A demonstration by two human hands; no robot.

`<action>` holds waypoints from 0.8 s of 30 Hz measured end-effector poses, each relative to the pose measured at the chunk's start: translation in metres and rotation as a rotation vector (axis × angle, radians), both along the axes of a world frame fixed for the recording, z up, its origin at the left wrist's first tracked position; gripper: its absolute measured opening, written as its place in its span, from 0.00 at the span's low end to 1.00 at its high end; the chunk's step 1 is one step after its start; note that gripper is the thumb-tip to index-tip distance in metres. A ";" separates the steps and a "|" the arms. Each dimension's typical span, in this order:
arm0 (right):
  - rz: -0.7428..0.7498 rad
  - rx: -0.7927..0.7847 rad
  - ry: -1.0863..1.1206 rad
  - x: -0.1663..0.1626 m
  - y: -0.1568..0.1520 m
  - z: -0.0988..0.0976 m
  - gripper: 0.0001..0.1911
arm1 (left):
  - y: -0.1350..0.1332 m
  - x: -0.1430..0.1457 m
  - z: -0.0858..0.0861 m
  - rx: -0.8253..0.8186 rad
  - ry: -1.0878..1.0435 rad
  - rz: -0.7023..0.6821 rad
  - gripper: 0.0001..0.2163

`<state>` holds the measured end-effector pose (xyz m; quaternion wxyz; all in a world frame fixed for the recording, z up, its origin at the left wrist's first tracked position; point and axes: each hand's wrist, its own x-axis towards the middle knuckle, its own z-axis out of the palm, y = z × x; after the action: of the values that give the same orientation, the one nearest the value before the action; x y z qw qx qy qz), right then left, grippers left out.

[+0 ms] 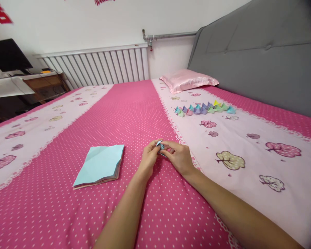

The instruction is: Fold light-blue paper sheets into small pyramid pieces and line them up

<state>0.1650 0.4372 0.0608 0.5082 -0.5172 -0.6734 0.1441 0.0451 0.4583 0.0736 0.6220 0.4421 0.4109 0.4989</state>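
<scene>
Between my two hands is a small folded piece of light blue paper [160,145], mostly hidden by the fingers. My left hand [149,155] pinches it from the left, with the thumb on the near side. From the right, my right hand [178,155] grips the same paper with thumb and fingertips. Both hands are just above the pink dotted bedspread [129,114]. To the left of my left hand lies a stack of square paper [100,164] with a light blue sheet on top.
Two rows of small folded paper pieces [203,109] in several colours stand farther off to the right. Behind them lies a pink pillow [188,80] beside a grey headboard [261,58]. A radiator [101,65] runs along the wall, and a monitor [9,55] stands at the left.
</scene>
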 end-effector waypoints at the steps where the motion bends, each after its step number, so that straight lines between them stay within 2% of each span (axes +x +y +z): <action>1: 0.008 0.007 -0.011 0.000 0.000 0.000 0.13 | 0.000 0.000 0.000 0.002 0.004 0.000 0.11; 9: 0.017 0.021 -0.138 0.001 -0.003 0.009 0.12 | 0.001 -0.003 -0.003 0.013 0.019 -0.016 0.13; 17: 0.062 0.002 -0.138 0.003 -0.001 0.009 0.07 | 0.000 -0.005 -0.001 -0.008 0.028 -0.008 0.12; 24: -0.015 -0.069 -0.125 0.002 -0.001 0.005 0.07 | 0.001 -0.004 -0.003 -0.002 -0.017 -0.031 0.13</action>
<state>0.1669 0.4364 0.0661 0.4482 -0.5475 -0.6944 0.1308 0.0413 0.4590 0.0703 0.6335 0.4436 0.3992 0.4926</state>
